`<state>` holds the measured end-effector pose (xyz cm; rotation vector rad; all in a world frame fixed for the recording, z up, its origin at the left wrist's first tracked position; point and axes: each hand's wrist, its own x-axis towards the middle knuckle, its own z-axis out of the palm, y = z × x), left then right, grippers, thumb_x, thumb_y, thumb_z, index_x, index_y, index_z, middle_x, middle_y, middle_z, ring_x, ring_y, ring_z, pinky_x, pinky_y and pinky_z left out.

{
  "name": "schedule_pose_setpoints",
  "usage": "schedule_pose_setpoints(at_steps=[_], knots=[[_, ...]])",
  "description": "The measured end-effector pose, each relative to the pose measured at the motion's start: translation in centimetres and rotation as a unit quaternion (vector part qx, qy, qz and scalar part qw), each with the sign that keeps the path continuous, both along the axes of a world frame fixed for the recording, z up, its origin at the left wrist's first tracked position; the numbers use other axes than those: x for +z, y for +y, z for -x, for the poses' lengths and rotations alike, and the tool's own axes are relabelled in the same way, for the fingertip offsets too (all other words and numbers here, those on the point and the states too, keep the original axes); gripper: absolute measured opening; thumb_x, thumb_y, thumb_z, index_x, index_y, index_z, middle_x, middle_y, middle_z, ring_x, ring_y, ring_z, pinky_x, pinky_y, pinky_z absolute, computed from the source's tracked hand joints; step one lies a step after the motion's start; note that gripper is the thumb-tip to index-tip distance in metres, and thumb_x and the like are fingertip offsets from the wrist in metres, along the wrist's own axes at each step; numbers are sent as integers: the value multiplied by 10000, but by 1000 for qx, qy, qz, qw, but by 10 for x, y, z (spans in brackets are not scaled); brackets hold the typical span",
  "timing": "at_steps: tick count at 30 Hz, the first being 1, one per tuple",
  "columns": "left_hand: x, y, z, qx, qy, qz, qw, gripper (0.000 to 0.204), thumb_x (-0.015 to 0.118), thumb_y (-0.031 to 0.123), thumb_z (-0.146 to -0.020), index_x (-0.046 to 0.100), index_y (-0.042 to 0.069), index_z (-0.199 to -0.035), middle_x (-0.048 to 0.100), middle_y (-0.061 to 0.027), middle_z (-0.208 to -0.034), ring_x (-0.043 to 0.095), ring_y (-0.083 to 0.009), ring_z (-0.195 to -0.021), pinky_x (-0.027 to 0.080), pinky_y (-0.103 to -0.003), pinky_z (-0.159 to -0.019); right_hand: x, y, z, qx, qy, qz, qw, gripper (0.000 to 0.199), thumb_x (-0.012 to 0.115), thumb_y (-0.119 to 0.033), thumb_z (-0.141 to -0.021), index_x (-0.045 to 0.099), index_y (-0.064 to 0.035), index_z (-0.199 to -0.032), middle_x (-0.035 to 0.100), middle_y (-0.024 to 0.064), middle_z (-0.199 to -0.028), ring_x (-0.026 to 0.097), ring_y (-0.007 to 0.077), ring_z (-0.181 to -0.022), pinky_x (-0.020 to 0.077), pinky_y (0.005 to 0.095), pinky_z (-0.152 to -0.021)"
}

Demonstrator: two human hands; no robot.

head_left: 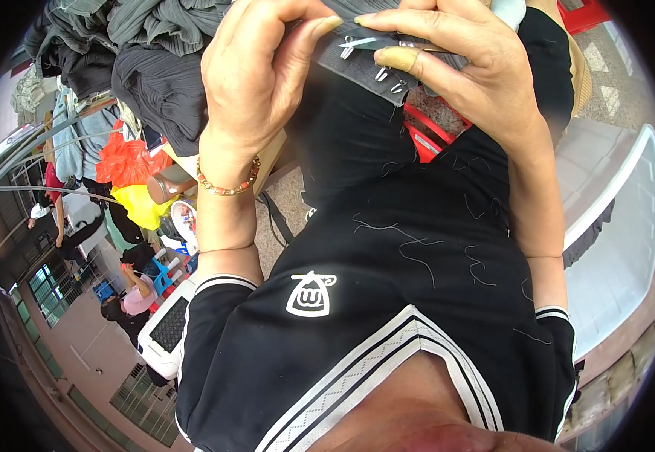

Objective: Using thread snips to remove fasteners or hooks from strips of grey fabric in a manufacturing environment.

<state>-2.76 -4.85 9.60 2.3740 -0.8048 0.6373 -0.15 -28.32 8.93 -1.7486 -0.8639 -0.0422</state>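
Observation:
My left hand [252,71], with a beaded bracelet [229,181] on the wrist, is pinched closed at the top of the view; what is between its fingertips is too small to make out. Between the thumb and fingers of my right hand [467,64] is a pair of small pointed snips [365,44], its blade directed left toward the left fingertips. Under both hands a dark grey piece of fabric [335,64] lies over my lap. Several small pale metal clasps [381,73] sit along it. The fabric's upper part is hidden by the hands.
Dark ribbed garments [161,83] are heaped at the upper left. Below them are a red plastic bag [128,154] and a yellow one [143,203]. A translucent plastic bin [621,248] stands at my right. Another person [133,301] is farther off at the left.

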Motion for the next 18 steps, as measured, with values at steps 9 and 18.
schedule_pose_setpoints(at_steps=[9,18], knots=[[-8,0,2,6,76,133,988,111,641,44,-971,618,-28,-1052,689,-120,-1009,661,-178,-889,515,-269,-831,-6,-3,0,-53,12,-42,998,248,782,-16,-819,746,4,-1063,610,43,-823,560,127,-714,425,243,-625],[18,-19,13,-27,32,-140,989,282,803,120,-790,749,79,-1064,674,-80,-1084,641,-232,-1003,494,-347,-898,-33,-28,11,-101,166,-63,979,306,781,-27,-841,715,21,-1136,620,16,-915,555,80,-793,436,220,-696]])
